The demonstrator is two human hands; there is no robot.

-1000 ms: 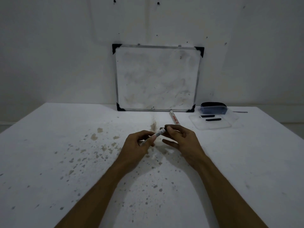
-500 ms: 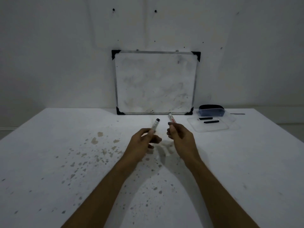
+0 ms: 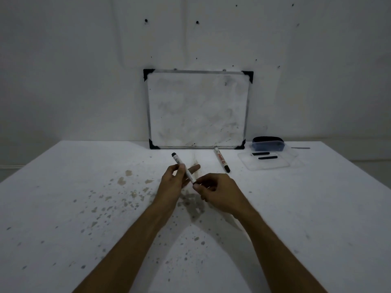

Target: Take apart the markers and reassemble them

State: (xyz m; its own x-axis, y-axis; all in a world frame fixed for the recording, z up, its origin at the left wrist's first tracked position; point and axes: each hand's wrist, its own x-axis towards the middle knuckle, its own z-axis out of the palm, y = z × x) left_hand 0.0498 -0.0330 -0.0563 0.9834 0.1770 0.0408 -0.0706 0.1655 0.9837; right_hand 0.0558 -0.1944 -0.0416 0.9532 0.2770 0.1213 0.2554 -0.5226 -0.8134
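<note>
The held marker [image 3: 183, 169] lies between both hands above the middle of the desk [image 3: 63, 187], its long axis slanting from the far left down to the near right. The left hand [image 3: 172, 182] pinches the barrel near its middle; the right hand [image 3: 215, 192] pinches the near end, so a pull along that axis would likely free the end piece. A second marker [image 3: 221, 162] lies on the desk near the far edge, closer to the right hand.

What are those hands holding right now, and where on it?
One marker: the left hand pinches its barrel near the middle, and the right hand holds its lower end.
</note>
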